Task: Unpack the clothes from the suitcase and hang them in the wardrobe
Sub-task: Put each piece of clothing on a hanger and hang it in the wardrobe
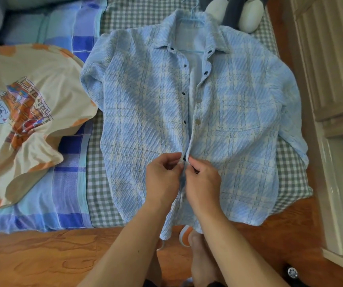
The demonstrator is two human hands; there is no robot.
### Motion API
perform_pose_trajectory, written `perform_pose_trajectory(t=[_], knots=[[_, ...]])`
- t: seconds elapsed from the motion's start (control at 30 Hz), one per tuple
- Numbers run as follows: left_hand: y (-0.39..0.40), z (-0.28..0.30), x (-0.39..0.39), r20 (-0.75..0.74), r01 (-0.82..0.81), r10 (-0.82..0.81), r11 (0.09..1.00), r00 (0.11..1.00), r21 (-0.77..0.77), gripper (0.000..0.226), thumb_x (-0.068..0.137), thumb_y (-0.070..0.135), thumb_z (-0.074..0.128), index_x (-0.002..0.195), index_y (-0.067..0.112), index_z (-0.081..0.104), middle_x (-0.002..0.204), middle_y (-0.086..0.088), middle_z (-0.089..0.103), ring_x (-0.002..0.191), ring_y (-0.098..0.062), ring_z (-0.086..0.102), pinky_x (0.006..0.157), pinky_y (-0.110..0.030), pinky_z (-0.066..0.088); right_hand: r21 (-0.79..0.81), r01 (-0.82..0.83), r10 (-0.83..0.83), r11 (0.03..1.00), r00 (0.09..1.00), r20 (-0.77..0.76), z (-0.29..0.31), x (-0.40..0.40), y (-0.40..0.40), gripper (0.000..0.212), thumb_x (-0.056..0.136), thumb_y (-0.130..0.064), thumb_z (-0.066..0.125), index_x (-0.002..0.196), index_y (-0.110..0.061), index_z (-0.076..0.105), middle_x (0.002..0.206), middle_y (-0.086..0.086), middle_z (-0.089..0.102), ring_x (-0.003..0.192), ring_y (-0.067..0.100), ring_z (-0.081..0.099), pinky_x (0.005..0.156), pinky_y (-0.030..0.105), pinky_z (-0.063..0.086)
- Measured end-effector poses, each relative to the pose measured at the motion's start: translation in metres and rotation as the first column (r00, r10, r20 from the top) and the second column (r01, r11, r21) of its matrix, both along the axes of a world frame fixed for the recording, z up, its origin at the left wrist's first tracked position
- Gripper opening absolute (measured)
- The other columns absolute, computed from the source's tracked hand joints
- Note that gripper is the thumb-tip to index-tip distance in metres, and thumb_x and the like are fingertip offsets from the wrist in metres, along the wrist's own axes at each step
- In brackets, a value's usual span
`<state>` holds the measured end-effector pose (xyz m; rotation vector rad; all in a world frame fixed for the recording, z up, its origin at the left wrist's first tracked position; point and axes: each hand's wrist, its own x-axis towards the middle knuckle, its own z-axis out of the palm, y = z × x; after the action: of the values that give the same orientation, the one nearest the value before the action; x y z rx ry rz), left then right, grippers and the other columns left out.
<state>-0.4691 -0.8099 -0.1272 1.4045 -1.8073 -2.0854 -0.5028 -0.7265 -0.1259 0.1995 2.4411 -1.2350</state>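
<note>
Plaid shirt (145, 104) laid flat on the bed (96, 183), front up, with a blue hanger (191, 15) already inside the collar. We pinch the two front edges low on the placket: the left hand (162, 179) grips the button side, the right hand (202, 181) grips the buttonhole side, fingertips almost touching. The placket, the shirt's long axis, runs straight away from our fingers toward the collar. A dark button (184, 157) sits just beyond the fingertips, between both hands and equally near each. We judge fastening it comes next, before hanging.
</note>
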Motion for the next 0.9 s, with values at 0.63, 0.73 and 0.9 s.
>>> perform_pose_trajectory(t=[0.63, 0.73, 0.9], knots=[[-0.020, -0.039, 0.016, 0.471, 0.813, -0.700, 0.579, 0.537, -0.066, 0.073, 0.095, 0.012, 0.054, 0.156, 0.030, 0.019, 0.134, -0.012, 0.049, 0.108, -0.030, 0.060, 0.084, -0.036, 0.051, 0.273, -0.711, 0.509, 0.648, 0.670, 0.540, -0.021, -0.007, 0.023, 0.045, 0.097, -0.025, 0.049, 0.142, -0.026, 0.050, 0.144, 0.004, 0.042, 0.133, 0.029, 0.043, 0.107, 0.038, 0.041], [-0.023, -0.032, 0.019, 0.554, 0.914, -0.745, 0.398, 0.372, -0.079, 0.048, 0.100, 0.020, 0.045, 0.148, 0.023, 0.037, 0.138, -0.011, 0.050, 0.113, -0.032, 0.059, 0.088, -0.038, 0.050, 0.207, -0.621, 0.440, 0.756, 0.716, 0.541, -0.012, -0.006, 0.035, 0.041, 0.100, -0.026, 0.051, 0.141, -0.025, 0.050, 0.140, 0.002, 0.050, 0.124, 0.025, 0.053, 0.102, 0.035, 0.046], [-0.049, -0.001, -0.024, 0.406, 0.630, -0.490, 0.681, 0.771, -0.373, 0.031, 0.104, 0.018, 0.044, 0.126, 0.018, 0.066, 0.110, -0.003, 0.072, 0.079, -0.017, 0.064, 0.067, -0.028, 0.049, 0.281, -0.322, 0.291, 0.904, 0.945, 0.147, 0.007, -0.046, 0.021, 0.023, 0.100, -0.024, 0.054, 0.122, -0.020, 0.061, 0.119, -0.002, 0.061, 0.100, 0.014, 0.059, 0.083, 0.029, 0.049]])
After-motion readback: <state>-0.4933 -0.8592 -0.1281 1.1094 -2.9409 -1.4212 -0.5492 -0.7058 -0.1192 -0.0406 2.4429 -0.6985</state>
